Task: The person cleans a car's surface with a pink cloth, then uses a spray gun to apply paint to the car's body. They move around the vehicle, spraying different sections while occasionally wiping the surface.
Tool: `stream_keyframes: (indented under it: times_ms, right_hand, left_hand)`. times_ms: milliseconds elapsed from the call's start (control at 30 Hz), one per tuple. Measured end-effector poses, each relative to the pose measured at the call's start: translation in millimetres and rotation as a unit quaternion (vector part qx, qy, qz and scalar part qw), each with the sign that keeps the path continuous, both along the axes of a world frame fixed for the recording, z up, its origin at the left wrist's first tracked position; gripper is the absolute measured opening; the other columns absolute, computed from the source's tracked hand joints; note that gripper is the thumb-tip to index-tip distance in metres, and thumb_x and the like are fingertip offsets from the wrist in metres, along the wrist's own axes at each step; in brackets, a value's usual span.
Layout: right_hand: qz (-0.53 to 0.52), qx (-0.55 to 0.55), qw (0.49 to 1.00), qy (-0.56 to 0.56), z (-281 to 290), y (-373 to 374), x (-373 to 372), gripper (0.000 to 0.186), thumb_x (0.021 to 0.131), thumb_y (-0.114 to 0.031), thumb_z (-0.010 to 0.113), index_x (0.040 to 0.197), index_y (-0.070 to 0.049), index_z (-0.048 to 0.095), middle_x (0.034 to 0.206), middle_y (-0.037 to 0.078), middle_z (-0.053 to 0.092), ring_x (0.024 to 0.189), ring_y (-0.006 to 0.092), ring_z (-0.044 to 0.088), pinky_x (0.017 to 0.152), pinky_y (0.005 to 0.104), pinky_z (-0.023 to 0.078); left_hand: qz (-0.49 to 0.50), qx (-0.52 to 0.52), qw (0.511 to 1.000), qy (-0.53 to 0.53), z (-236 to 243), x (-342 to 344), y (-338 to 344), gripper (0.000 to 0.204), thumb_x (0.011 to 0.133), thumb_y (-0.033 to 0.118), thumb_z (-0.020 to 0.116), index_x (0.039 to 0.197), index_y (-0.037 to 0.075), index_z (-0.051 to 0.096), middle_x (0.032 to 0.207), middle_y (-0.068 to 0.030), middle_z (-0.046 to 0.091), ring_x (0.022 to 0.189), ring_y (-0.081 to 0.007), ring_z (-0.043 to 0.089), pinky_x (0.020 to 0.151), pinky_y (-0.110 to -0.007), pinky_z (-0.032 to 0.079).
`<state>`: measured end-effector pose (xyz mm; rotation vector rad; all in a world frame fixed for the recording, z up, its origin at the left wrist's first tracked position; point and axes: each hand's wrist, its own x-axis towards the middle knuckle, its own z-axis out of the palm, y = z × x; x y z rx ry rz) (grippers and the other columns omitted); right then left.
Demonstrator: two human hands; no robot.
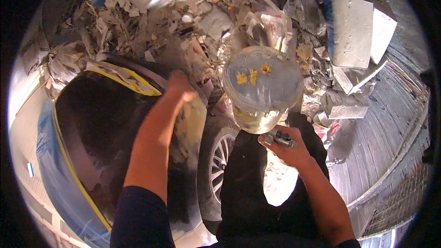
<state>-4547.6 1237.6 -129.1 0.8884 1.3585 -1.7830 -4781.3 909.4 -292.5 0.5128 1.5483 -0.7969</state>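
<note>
My left hand (181,87) lies on the edge of a dark car body panel (115,124), beside a tan, sanded-looking patch (192,119) above the wheel. Its thumb is stretched out, and the other fingers are partly lost over the edge. In my right hand (291,149) is a small metallic hand tool (279,138), gripped in front of my knees; its exact kind is unclear. Just beyond that hand stands a translucent bucket (257,118) with a grey lid (264,85), which carries several yellow dabs of paste.
Close to my left leg is the car's wheel (219,160). Yellow tape (131,82) and blue masking film (57,156) edge the bodywork. Scraps and rubble (202,27) cover the ground ahead. White blocks or boxes (351,32) stand at right, near a ridged grey surface (367,156).
</note>
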Motion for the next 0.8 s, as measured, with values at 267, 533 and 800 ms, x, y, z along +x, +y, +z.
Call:
stream_keyframes:
  times_ms: [267,533,800]
  right_hand:
    - [0.003,-0.035,0.999,-0.036,-39,5,8,0.019,0.096,-0.017,0.087,0.107,-0.004,0.079,0.089,-0.001,0.076,0.074,0.0044,0.064,0.062,0.0245,0.049]
    - [0.025,-0.040,0.999,-0.021,-6,10,18,0.037,0.095,-0.026,0.089,0.121,-0.001,0.080,0.097,0.004,0.081,0.084,0.0070,0.069,0.074,0.0285,0.057]
    - [0.055,0.003,0.998,-0.034,106,5,-4,0.034,0.096,-0.028,0.087,0.116,-0.002,0.079,0.080,-0.001,0.071,0.065,0.0075,0.061,0.059,0.0283,0.050]
  left_hand:
    - [-0.168,0.026,0.982,0.078,-16,41,19,0.070,0.109,0.059,0.042,0.154,0.009,0.064,0.156,-0.0130,0.064,0.148,-0.0353,0.054,0.125,-0.051,0.031]
    - [0.228,0.067,0.971,-0.026,41,244,-35,0.066,0.107,0.060,0.053,0.157,0.018,0.056,0.134,-0.0100,0.073,0.118,-0.0348,0.072,0.096,-0.050,0.058]
    - [0.703,0.297,0.640,0.089,199,237,93,0.049,0.114,0.043,0.051,0.144,0.009,0.068,0.110,-0.0153,0.080,0.097,-0.0333,0.078,0.085,-0.050,0.060]
